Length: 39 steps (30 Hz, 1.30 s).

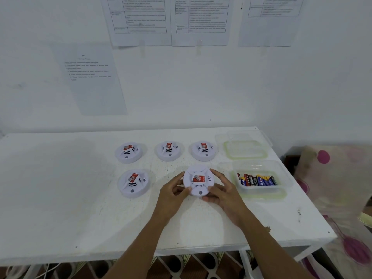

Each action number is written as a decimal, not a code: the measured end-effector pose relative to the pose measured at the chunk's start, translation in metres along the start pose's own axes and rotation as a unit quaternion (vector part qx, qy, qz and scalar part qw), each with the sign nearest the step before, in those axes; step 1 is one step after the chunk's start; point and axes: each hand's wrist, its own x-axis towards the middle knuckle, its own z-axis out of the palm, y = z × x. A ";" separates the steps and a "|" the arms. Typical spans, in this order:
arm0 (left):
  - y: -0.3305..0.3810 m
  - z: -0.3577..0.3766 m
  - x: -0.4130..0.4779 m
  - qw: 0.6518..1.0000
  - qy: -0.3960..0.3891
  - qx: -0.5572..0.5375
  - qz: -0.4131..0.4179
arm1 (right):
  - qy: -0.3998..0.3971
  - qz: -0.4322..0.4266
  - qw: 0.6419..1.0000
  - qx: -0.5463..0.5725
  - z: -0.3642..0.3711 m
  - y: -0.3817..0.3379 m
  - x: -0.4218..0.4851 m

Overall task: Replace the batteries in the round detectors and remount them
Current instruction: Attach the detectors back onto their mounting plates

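Observation:
Several round white detectors with red labels lie on the white table (60, 198). Three stand in the back row, among them the back left detector (128, 152), and one sits at the front left (133, 183). Both hands grip the front right detector (198, 181) by its rim: my left hand (173, 191) on its left side, my right hand (223, 193) on its right and lower side. Right of it a clear plastic tub (261, 166) holds several batteries (257, 180).
A second clear tub (244, 150), with nothing visible in it, stands behind the battery tub near the wall. Printed sheets hang on the white wall. A pink-spotted cloth lies off the table's right edge. The table's front edge runs close below my forearms.

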 end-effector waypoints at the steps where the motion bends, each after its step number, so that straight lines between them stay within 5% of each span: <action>1: 0.000 0.000 0.000 1.000 0.000 0.000 -0.001 | 0.001 0.000 1.000 0.000 0.000 0.000 0.000; 22: 0.000 0.001 0.000 1.000 -0.002 -0.009 -0.009 | 0.000 -0.010 1.000 -0.001 -0.001 0.003 0.003; 28: 0.000 0.002 0.001 1.000 -0.008 0.012 0.019 | 0.010 -0.054 0.992 -0.115 -0.003 0.009 0.001; 39: -0.011 0.001 0.004 0.999 -0.007 0.034 0.023 | 0.034 -0.091 0.986 -0.137 -0.002 0.017 0.000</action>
